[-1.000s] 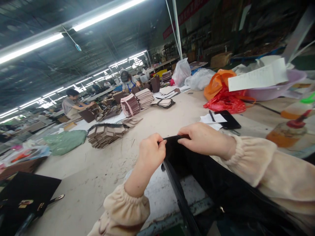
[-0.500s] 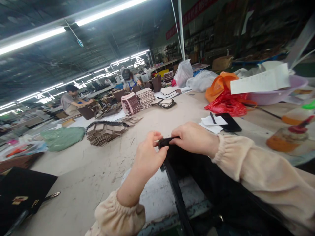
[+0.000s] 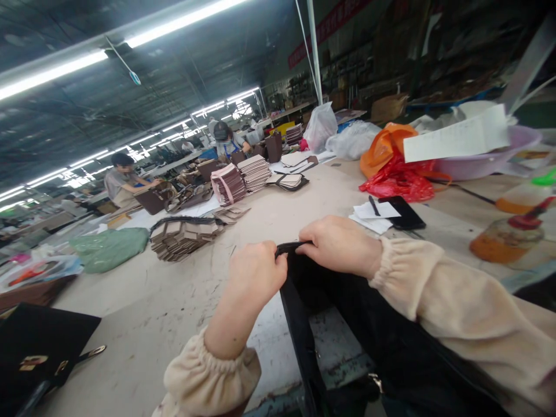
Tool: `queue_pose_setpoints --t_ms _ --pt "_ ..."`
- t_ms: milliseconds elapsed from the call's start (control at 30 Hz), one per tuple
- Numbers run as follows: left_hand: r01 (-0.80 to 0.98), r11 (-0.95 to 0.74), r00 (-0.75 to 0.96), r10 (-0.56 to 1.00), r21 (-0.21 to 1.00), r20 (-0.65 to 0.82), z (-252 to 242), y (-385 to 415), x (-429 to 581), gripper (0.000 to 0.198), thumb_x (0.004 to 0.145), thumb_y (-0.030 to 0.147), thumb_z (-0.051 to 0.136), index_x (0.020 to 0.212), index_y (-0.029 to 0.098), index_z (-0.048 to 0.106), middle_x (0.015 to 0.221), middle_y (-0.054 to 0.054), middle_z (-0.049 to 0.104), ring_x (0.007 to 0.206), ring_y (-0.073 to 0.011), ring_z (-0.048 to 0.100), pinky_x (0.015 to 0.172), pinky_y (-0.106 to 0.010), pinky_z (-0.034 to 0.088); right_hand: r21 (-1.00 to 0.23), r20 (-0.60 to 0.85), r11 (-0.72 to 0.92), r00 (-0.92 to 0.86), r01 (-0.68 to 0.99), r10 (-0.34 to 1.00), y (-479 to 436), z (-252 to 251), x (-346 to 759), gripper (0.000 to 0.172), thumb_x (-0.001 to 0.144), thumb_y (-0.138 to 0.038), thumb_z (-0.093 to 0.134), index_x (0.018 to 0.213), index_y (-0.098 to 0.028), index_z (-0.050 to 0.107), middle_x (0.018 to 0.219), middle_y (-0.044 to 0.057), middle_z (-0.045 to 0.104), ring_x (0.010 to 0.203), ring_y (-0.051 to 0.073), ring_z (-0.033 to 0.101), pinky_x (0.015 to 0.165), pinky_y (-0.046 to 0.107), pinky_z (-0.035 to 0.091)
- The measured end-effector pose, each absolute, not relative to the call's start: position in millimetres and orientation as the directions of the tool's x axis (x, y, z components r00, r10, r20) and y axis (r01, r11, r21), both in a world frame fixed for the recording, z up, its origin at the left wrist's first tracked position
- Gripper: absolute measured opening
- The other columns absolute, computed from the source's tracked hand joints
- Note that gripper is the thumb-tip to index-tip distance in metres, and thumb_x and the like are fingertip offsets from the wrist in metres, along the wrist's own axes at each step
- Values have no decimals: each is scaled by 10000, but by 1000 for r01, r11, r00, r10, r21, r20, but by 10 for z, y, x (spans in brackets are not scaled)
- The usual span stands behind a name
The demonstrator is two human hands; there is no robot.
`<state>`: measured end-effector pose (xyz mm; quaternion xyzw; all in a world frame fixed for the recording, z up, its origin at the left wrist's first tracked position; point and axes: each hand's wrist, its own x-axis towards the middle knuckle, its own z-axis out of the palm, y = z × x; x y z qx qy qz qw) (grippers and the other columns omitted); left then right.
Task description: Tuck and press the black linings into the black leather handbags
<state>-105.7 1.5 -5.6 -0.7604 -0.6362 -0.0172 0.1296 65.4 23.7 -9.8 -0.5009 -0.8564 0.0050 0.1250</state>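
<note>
A black bag piece stands on the worktable in front of me, its dark edge strip running down toward the table's near edge. My left hand is closed in a fist on the piece's top left corner. My right hand pinches the top edge just to the right, fingers curled over it. Both wrists wear beige gathered sleeves.
A black phone lies on white papers beyond my right hand, with red and orange plastic bags behind. Orange glue bottles stand at right. Stacks of brown pieces and a green bag lie left. A finished black bag sits bottom left. Other people work at far tables.
My left hand has closed from a loose pinch into a fist on the top corner. Both hands and the piece's top edge have shifted slightly left.
</note>
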Motion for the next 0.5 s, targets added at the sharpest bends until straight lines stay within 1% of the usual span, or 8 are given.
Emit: queue_pose_setpoints --t_ms 167,300,400,500 --pt "961 -175 214 960 -213 179 -78 18 -1047 332 810 437 450 730 210 678 662 -81 678 618 -213 614 516 -279 318 -139 238 505 -466 852 852 238 -132 671 331 853 -420 439 763 -227 692 759 61 704 737 194 626 601 274 361" --pt "962 -171 207 964 -211 165 -69 10 -1031 328 809 434 454 747 208 683 672 -82 682 623 -202 612 530 -272 338 -146 237 501 -461 853 855 245 -151 678 328 852 -424 443 779 -227 696 756 61 701 739 196 628 593 270 368" --pt "965 -162 196 968 -208 154 -64 24 -1020 314 795 438 478 735 210 684 667 -80 679 626 -207 612 532 -271 341 -144 236 504 -465 851 853 257 -161 683 325 852 -424 447 787 -228 698 765 64 701 750 201 631 602 272 381" --pt "964 -171 206 965 -205 162 -68 44 -1018 304 796 430 480 709 218 679 654 -77 673 619 -219 611 513 -277 316 -146 240 500 -460 853 855 268 -175 678 328 853 -428 446 783 -227 696 775 68 702 761 207 634 616 277 392"
